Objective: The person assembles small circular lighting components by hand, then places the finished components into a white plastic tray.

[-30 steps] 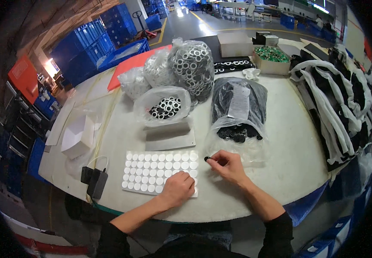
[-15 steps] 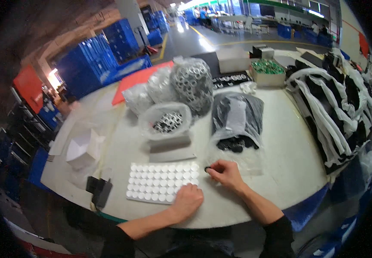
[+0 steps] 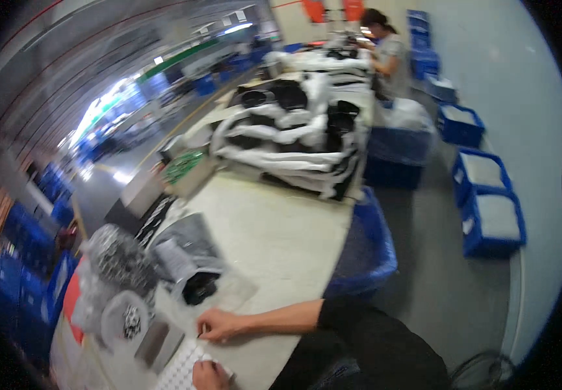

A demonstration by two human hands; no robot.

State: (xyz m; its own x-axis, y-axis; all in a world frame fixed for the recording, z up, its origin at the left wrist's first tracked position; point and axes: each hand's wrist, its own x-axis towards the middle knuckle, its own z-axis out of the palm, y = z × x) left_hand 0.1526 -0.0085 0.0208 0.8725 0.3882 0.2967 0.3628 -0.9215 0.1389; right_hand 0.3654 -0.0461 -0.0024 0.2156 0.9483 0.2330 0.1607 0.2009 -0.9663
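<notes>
At the surface's [image 3: 274,227] near left, the right hand [image 3: 219,325] is pinching a dark piece [image 3: 201,334]; the left hand [image 3: 209,376] is resting curled on rows of white discs [image 3: 185,366], its hold unclear; black pieces [image 3: 201,288] are still waiting in a bag [image 3: 233,292] beyond

The sheet of discs [image 3: 181,370] lies flat on the surface [image 3: 281,221], at the bottom edge of the view, which cuts it off. Its discs are white, round and set in close, even rows; the sheet runs slantwise. The left fingers [image 3: 200,370] cover part of it. The piece [image 3: 200,334], small and dark, is held at the tips of the right fingers [image 3: 206,318], just beyond the sheet's far end; blur hides its exact shape and tilt.
</notes>
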